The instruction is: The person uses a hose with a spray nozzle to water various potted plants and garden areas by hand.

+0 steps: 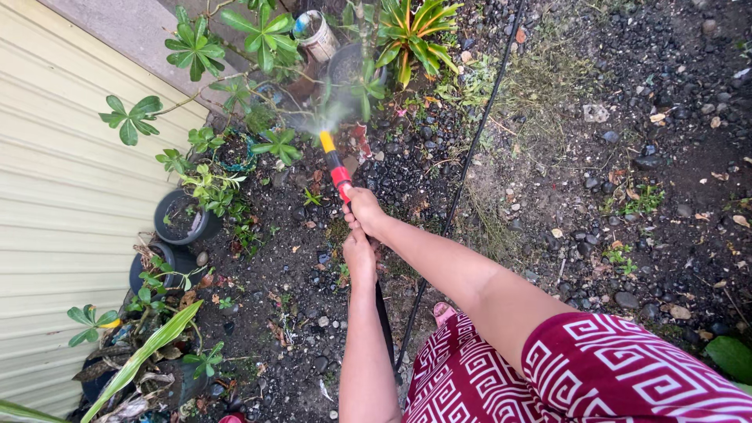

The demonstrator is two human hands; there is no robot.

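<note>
Two hands are closed on one hose nozzle [335, 166], red with a yellow tip, held out over the gravel and aimed at the plants along the pale corrugated wall [55, 196]. The right hand [364, 211] is clenched around the red grip just behind the tip; the left hand [359, 257] is wrapped around the black hose [384, 321] directly below it. A fine mist [329, 117] is thrown from the tip toward the pots.

Several risks can be judged from here. The hose runs down close beside the one pink-shod foot [444, 312] that is seen, and could be stepped on or kinked, which would cut the flow. A second black line [470, 157] is laid across the ground beside the arms and could be tripped over. If the nozzle is tilted left, the wall would be wetted instead of the soil. Wet stones could be slipped on.

Counted: one nozzle, two black lines, two dark round pots [184, 217] by the wall, one pale bucket [316, 33] at the top, and one yellow-green striped plant [411, 31]. Further pots are hidden under leaves, so a full count cannot be given.
</note>
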